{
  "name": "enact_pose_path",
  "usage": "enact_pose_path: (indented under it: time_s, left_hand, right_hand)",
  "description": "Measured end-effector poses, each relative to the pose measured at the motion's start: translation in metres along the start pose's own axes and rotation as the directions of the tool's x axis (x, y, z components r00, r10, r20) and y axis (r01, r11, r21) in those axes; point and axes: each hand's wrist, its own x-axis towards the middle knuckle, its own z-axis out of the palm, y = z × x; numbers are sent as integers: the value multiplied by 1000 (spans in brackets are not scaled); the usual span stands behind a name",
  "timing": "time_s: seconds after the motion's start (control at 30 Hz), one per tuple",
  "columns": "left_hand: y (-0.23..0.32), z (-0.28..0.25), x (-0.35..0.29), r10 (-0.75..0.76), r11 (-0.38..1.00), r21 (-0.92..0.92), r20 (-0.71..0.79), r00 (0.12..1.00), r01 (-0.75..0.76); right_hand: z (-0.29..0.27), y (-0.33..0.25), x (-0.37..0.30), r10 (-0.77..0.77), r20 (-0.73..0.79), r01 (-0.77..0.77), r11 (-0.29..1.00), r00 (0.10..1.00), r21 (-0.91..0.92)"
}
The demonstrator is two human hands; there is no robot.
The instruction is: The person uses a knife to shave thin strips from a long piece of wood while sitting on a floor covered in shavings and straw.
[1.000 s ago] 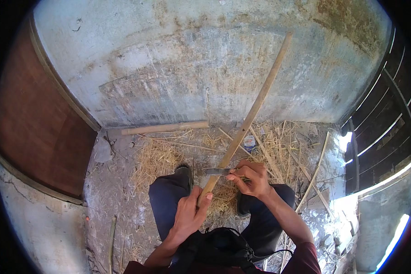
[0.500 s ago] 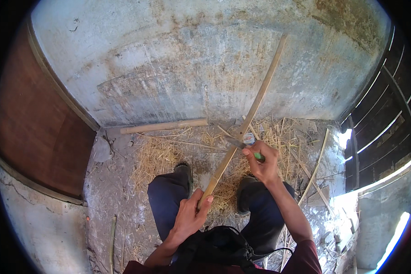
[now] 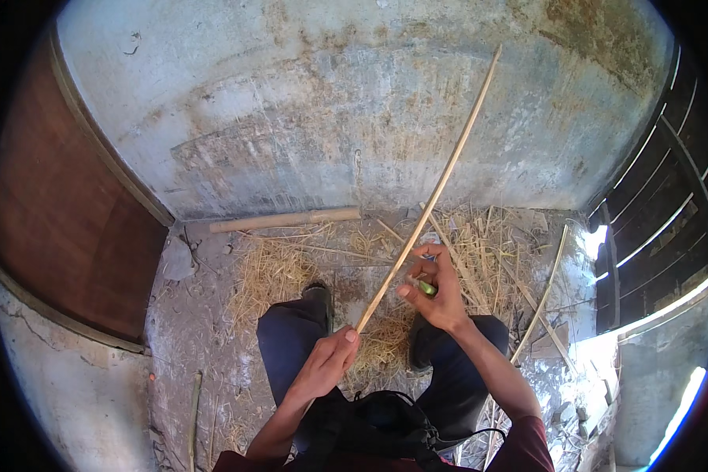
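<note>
Two bare hands work around one long wooden strip (image 3: 449, 169), the landmark for every place below. The left hand (image 3: 328, 363) is closed about the strip's lower end, thumb laid along it, fingers wrapped beneath. The right hand (image 3: 440, 295) is just right of the strip's lower half, half curled: some fingers fold round a green handle (image 3: 427, 288), while the forefinger bends out toward the strip and the thumb stands apart. Whether that forefinger touches the wood, I cannot tell; any blade on the handle is too unclear to make out.

The strip slants up and to the right from the left hand, narrow side showing, its far end seen against the stained wall (image 3: 291, 118); contact there cannot be judged. Below its lower part, one dark shoe (image 3: 320, 299) is to the left and another (image 3: 419, 346) to the right, with straw-like shavings (image 3: 385, 342) between them. Left of the strip lie a pale heap of shavings (image 3: 271, 275) and, along the wall's foot, a thick pole (image 3: 283, 220). Right of it, more shavings mix with loose slats (image 3: 543, 303). Farthest out, a brown panel (image 3: 71, 197) stands well left of the strip, dark slatted boards (image 3: 657, 212) well right.
</note>
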Motion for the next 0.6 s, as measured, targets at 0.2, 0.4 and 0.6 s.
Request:
enact_pose_path:
  time_s: [0.2,0.4,0.6]
  left_hand:
    - [8,-3,7,-210,967,-91,236,949,237]
    - [6,8,12,-150,984,-82,107,983,159]
    - [15,23,11,-17,999,37,-63,998,20]
  right_hand:
    - [-7,15,9,129,-17,-122,968,991,219]
    - [-9,15,7,234,1,-227,942,972,248]
    - [-7,22,7,200,-78,-182,965,977,191]
